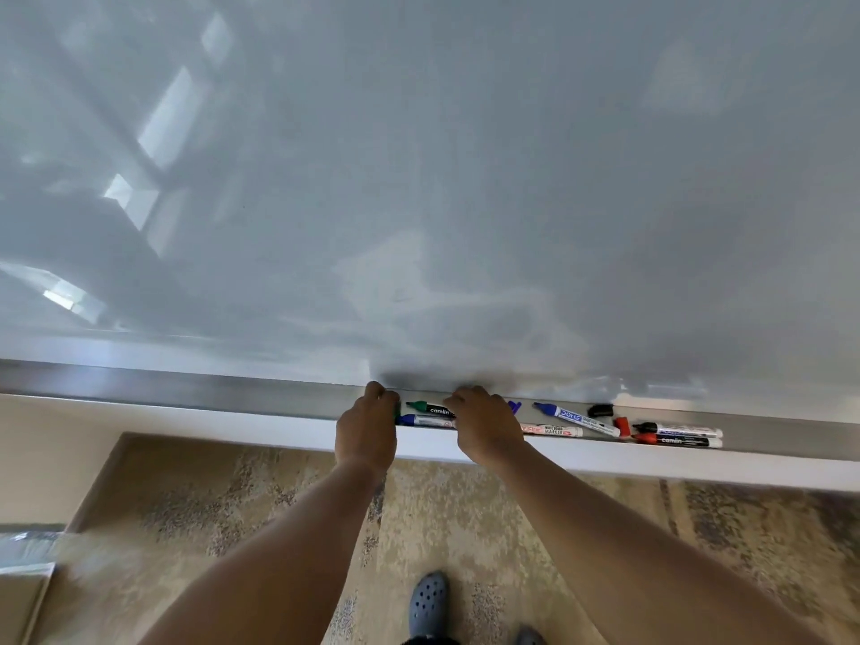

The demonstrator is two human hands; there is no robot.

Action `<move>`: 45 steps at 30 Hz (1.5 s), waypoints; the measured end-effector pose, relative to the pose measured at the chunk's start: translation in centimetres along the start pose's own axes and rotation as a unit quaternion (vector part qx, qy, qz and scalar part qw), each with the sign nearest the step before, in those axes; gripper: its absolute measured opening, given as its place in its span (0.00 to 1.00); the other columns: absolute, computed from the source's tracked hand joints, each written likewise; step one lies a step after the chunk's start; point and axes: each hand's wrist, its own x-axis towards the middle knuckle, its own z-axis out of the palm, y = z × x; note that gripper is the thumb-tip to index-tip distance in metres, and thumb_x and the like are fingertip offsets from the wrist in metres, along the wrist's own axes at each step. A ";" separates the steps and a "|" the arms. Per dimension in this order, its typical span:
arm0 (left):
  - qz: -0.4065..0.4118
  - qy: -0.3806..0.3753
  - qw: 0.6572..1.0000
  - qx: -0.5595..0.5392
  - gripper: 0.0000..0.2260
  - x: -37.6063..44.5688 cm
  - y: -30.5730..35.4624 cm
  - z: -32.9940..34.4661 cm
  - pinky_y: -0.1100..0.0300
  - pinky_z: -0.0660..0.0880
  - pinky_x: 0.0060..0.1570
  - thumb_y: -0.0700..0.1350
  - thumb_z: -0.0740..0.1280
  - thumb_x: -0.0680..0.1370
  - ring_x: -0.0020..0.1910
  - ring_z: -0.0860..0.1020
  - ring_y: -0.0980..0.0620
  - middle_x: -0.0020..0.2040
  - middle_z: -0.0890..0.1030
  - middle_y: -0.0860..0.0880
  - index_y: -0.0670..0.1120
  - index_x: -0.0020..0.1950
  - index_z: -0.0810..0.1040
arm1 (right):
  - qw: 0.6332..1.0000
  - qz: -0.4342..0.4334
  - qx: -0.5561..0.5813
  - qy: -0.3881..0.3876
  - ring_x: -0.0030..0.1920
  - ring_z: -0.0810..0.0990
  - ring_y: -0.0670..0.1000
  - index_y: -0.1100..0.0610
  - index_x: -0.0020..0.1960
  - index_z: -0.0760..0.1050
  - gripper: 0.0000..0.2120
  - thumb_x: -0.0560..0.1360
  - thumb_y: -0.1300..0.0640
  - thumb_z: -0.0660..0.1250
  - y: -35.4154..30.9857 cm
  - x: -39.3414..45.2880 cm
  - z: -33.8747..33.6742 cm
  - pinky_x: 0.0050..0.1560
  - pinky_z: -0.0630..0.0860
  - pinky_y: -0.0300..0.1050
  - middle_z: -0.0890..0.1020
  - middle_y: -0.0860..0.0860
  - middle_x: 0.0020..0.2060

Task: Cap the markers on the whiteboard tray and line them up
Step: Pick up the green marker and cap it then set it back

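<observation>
Several markers lie scattered on the metal whiteboard tray (195, 394). My left hand (367, 428) pinches a small green cap (397, 408) at the tray. Just right of the cap lies the uncapped green marker (430, 408), tip pointing left, its rear end under my right hand (484, 425), which grips it. A blue marker (421, 420) lies in front of it. Further right are a loose blue cap (514, 406), a red-and-white marker (556, 430), an uncapped blue-tipped marker (577, 418), a black cap (600, 410), a red cap (622, 425), and uncapped black (681, 431) and red (679, 441) markers.
The whiteboard (419, 179) rises directly behind the tray. Below the tray's white front edge (698, 467) a patterned rug (232, 528) covers the floor, with my grey clog (428, 598) on it. A pale box corner (23, 579) sits at the lower left.
</observation>
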 end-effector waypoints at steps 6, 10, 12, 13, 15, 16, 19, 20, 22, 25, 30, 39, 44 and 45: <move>0.031 -0.007 0.999 0.035 0.18 0.7 -0.8 0.2 0.56 0.79 0.41 0.32 0.65 0.75 0.45 0.81 0.49 0.59 0.75 0.51 0.51 0.58 0.79 | 1.000 0.017 -0.016 -0.010 0.61 0.72 0.57 0.59 0.62 0.74 0.18 0.73 0.67 0.60 0.0 0.4 0.0 0.56 0.73 0.53 0.75 0.55 0.57; 0.051 -0.015 0.997 0.063 0.16 1.1 -0.9 0.3 0.56 0.79 0.42 0.32 0.66 0.75 0.46 0.81 0.49 0.55 0.76 0.51 0.51 0.56 0.79 | 1.000 0.021 -0.022 -0.007 0.60 0.72 0.58 0.61 0.60 0.75 0.17 0.74 0.68 0.58 -0.3 0.5 -0.1 0.55 0.73 0.51 0.76 0.56 0.56; 0.060 -0.014 0.995 0.078 0.15 1.3 -0.9 0.3 0.57 0.79 0.41 0.34 0.67 0.75 0.46 0.81 0.50 0.53 0.77 0.52 0.51 0.56 0.79 | 1.000 0.019 -0.014 0.000 0.59 0.72 0.57 0.61 0.59 0.76 0.16 0.73 0.68 0.57 -0.6 0.4 -0.1 0.55 0.73 0.50 0.78 0.56 0.54; 0.064 -0.014 0.994 0.086 0.14 1.4 -0.8 0.3 0.57 0.78 0.40 0.34 0.67 0.75 0.45 0.81 0.50 0.52 0.78 0.52 0.51 0.56 0.79 | 1.000 0.019 -0.012 0.002 0.59 0.72 0.57 0.61 0.58 0.76 0.16 0.74 0.68 0.57 -0.6 0.4 -0.1 0.55 0.73 0.49 0.78 0.56 0.54; 0.068 -0.017 0.992 0.101 0.14 1.7 -0.7 0.4 0.57 0.77 0.40 0.34 0.68 0.75 0.45 0.81 0.50 0.52 0.78 0.52 0.50 0.56 0.79 | 1.000 0.021 -0.008 0.010 0.60 0.72 0.57 0.62 0.58 0.77 0.16 0.73 0.69 0.57 -0.7 0.4 0.0 0.55 0.72 0.49 0.78 0.56 0.54; 0.067 -0.018 0.992 0.104 0.14 1.8 -0.7 0.4 0.57 0.77 0.40 0.34 0.68 0.74 0.45 0.81 0.50 0.52 0.78 0.52 0.50 0.56 0.78 | 1.000 0.024 -0.005 0.015 0.60 0.72 0.57 0.62 0.58 0.77 0.16 0.73 0.69 0.57 -0.7 0.4 0.0 0.56 0.72 0.49 0.78 0.56 0.55; 0.063 -0.016 0.993 0.101 0.14 1.8 -0.8 0.5 0.57 0.77 0.39 0.35 0.68 0.75 0.45 0.81 0.50 0.51 0.78 0.52 0.49 0.57 0.77 | 0.999 0.032 0.002 0.033 0.59 0.73 0.57 0.61 0.59 0.77 0.17 0.74 0.69 0.57 -0.9 0.3 0.0 0.58 0.74 0.50 0.77 0.56 0.55; 0.063 -0.013 0.993 0.098 0.14 1.8 -0.8 0.5 0.57 0.77 0.39 0.36 0.68 0.75 0.45 0.81 0.50 0.51 0.79 0.52 0.49 0.57 0.76 | 0.999 0.034 0.005 0.039 0.58 0.74 0.57 0.61 0.59 0.77 0.17 0.74 0.69 0.58 -1.0 0.3 -0.1 0.58 0.74 0.50 0.77 0.56 0.55; 0.062 -0.008 0.994 0.094 0.13 1.7 -0.8 0.5 0.58 0.76 0.38 0.36 0.67 0.76 0.46 0.81 0.50 0.52 0.79 0.52 0.50 0.58 0.75 | 0.998 0.044 0.019 0.045 0.55 0.77 0.57 0.61 0.60 0.77 0.17 0.75 0.70 0.58 -1.1 0.2 -0.1 0.59 0.75 0.50 0.76 0.56 0.56; 0.056 0.002 0.995 0.086 0.13 1.4 -0.6 0.7 0.57 0.76 0.39 0.37 0.66 0.76 0.46 0.81 0.50 0.52 0.79 0.52 0.50 0.58 0.74 | 0.996 0.052 0.042 0.051 0.56 0.77 0.57 0.61 0.62 0.76 0.19 0.74 0.71 0.58 -1.2 0.2 0.3 0.61 0.74 0.50 0.77 0.56 0.58; 0.029 0.014 0.999 0.042 0.16 0.8 -1.0 0.6 0.57 0.75 0.39 0.35 0.65 0.76 0.48 0.80 0.49 0.56 0.77 0.51 0.50 0.61 0.74 | 0.996 0.048 0.064 0.042 0.62 0.72 0.57 0.60 0.65 0.73 0.22 0.73 0.71 0.56 -1.4 0.3 0.3 0.65 0.69 0.50 0.78 0.56 0.60; -0.043 0.038 0.996 -0.071 0.15 -0.4 0.0 -0.9 0.57 0.71 0.36 0.38 0.61 0.79 0.44 0.80 0.47 0.60 0.74 0.52 0.52 0.61 0.76 | 0.993 0.048 0.062 0.092 0.61 0.73 0.57 0.57 0.63 0.73 0.22 0.70 0.69 0.62 -0.6 -0.9 -1.2 0.58 0.69 0.49 0.78 0.54 0.59; -0.072 0.069 0.989 -0.108 0.15 -0.9 0.8 -1.5 0.58 0.74 0.38 0.37 0.61 0.79 0.45 0.80 0.49 0.61 0.75 0.53 0.53 0.62 0.76 | 0.989 0.053 0.091 0.104 0.55 0.77 0.58 0.56 0.61 0.74 0.21 0.69 0.68 0.63 -0.3 -2.3 -2.5 0.50 0.72 0.48 0.76 0.54 0.56; -0.076 0.072 0.988 -0.114 0.15 -1.0 1.0 -1.5 0.58 0.74 0.39 0.38 0.62 0.79 0.46 0.80 0.49 0.61 0.76 0.53 0.52 0.62 0.76 | 0.988 0.057 0.101 0.102 0.54 0.77 0.58 0.56 0.62 0.74 0.21 0.70 0.68 0.63 -0.3 -2.6 -2.6 0.49 0.73 0.48 0.75 0.54 0.57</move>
